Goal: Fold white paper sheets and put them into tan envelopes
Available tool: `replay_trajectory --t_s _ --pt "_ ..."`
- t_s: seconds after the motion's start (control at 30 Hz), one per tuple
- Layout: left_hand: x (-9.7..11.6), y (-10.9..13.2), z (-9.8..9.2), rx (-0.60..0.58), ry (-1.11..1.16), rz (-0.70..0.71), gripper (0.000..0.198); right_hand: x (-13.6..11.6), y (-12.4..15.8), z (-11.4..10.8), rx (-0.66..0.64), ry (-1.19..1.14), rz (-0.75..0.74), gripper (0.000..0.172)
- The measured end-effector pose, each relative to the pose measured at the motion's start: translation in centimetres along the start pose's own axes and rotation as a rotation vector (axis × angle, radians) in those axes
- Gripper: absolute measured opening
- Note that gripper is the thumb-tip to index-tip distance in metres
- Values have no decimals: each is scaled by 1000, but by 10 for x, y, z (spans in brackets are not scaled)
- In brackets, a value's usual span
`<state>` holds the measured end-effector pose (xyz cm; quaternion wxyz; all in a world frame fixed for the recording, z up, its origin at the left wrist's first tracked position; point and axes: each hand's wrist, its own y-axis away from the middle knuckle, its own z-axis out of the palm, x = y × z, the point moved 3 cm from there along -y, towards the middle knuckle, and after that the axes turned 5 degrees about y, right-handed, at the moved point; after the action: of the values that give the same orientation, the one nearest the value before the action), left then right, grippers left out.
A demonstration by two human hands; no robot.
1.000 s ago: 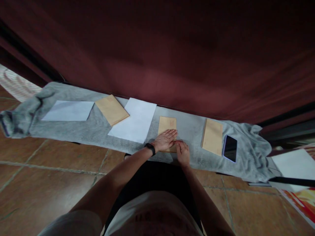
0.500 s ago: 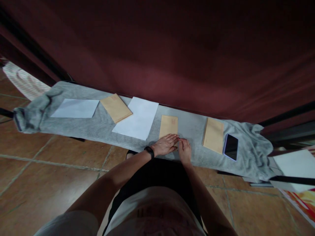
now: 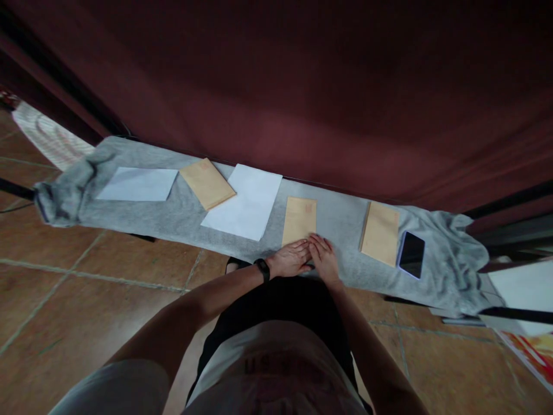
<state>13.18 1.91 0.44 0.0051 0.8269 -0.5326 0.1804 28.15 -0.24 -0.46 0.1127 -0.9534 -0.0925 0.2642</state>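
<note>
A tan envelope [image 3: 299, 218] lies upright on the grey cloth [image 3: 332, 225] that covers a narrow table in front of me. My left hand [image 3: 292, 259], with a black band at the wrist, rests flat with fingers stretched out over the envelope's near end. My right hand [image 3: 324, 257] lies flat beside it, fingers extended, touching the envelope's near right corner. Both hands hold nothing.
On the cloth lie a white sheet [image 3: 244, 202], another tan envelope [image 3: 207, 183], a pale envelope [image 3: 137, 184], a third tan envelope [image 3: 381, 233] and a dark phone [image 3: 412, 254]. A dark red curtain [image 3: 302, 98] hangs behind. Tiled floor [image 3: 86, 300] lies below.
Both hands have slid back toward me along the envelope to its near end. My right hand went from a pinch at the edge to lying flat.
</note>
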Motion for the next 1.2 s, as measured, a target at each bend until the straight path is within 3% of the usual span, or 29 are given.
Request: replay_trajectory --t_s 0.27,0.63,0.93,1.2 --pt "2 3 1 -5 -37 17 55 5 -16 4 -209 173 -83 52" --pt "0 3 3 -28 -18 17 57 20 -67 14 -368 300 -113 58" --pt "0 8 2 -26 -38 60 62 22 -99 24 -356 350 -97 63" --pt "3 10 1 -11 -70 84 58 15 -90 28 -340 347 -105 65"
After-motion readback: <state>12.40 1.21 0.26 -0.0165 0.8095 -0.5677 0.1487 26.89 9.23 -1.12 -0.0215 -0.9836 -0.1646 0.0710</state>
